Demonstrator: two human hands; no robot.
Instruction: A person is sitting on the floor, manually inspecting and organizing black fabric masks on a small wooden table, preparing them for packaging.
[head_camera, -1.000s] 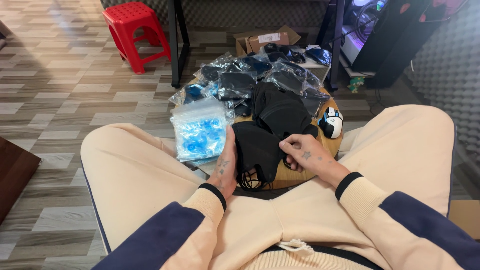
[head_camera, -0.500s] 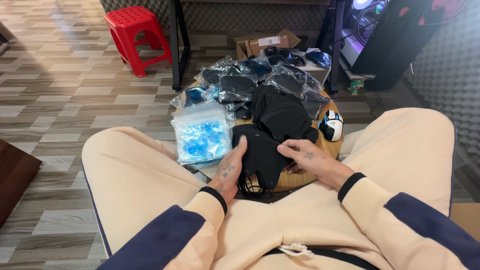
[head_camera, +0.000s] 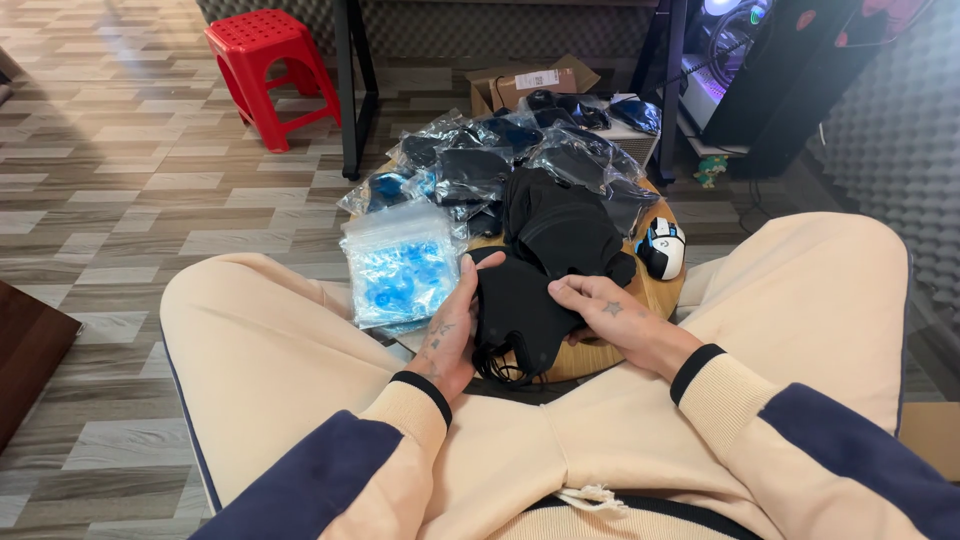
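Cream trousers (head_camera: 270, 370) fill the lower view, legs crossed around a round wooden board (head_camera: 610, 350) just ahead of both hands. Beyond the hands, a heap of clear bags with dark contents (head_camera: 500, 165) covers the far part of the board. A red plastic stool (head_camera: 265, 60) stands well beyond, to the left. Just left of the left hand: a stack of clear zip bags with blue contents (head_camera: 400, 265). Black face masks (head_camera: 520, 310) lie between the hands. Left hand (head_camera: 452, 335) half curled, thumb and fingers gripping the stack's left edge. Right hand (head_camera: 600, 310) flat on its right edge, fingers bent, pinching. A white computer mouse (head_camera: 662, 247) sits just beyond the right hand.
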